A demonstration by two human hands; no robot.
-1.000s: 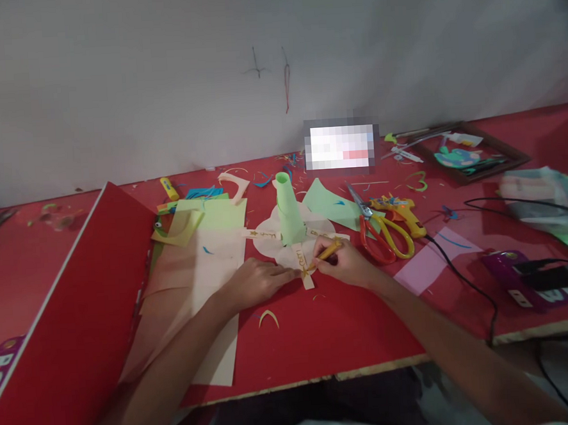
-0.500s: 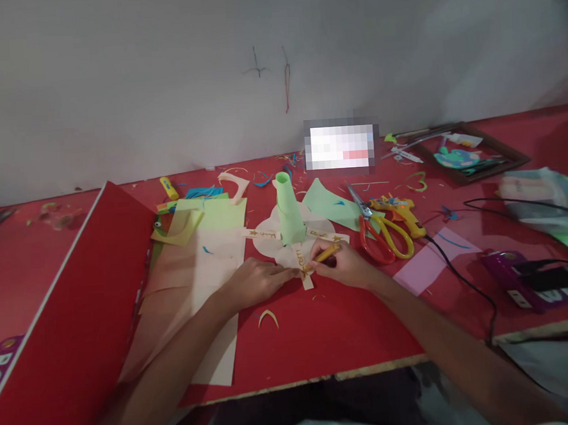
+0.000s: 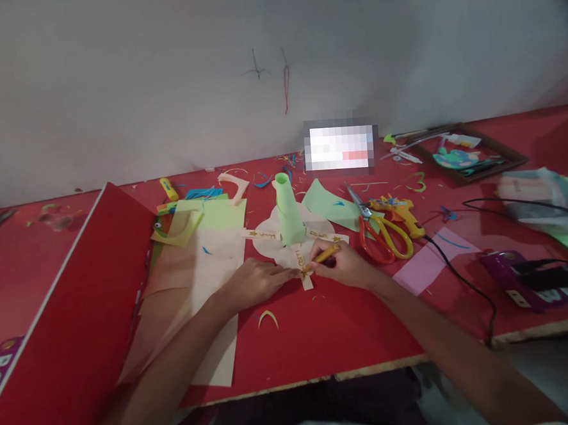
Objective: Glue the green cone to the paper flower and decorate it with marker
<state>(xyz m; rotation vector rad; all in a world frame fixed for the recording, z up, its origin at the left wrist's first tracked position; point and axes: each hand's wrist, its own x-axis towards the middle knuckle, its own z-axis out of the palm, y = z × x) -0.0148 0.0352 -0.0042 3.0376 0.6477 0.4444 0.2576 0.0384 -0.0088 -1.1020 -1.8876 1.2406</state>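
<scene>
My right hand (image 3: 342,265) is closed round a gold-yellow pen (image 3: 327,254), its tip on the lower end of a cream paper strip (image 3: 301,257) with gold lettering. My left hand (image 3: 257,283) lies on the table with its index finger stretched out to that strip's left edge. The strip projects from a white scalloped paper base (image 3: 265,242). Two more lettered strips, a left strip (image 3: 262,235) and a right strip (image 3: 328,236), project sideways. A pale green paper cone (image 3: 289,213) with an open top stands upright on the base.
Scissors (image 3: 380,232) with red and yellow handles lie right, beside a yellow glue gun (image 3: 407,214) trailing a black cord. Paper sheets (image 3: 219,344) lie under my left forearm, beside a tilted red board (image 3: 72,302). A dark frame (image 3: 512,160) and a purple box (image 3: 506,276) are farther right.
My right hand and the pen tip have shifted very slightly at the strip's lower end. My left hand and the paper pieces look the same.
</scene>
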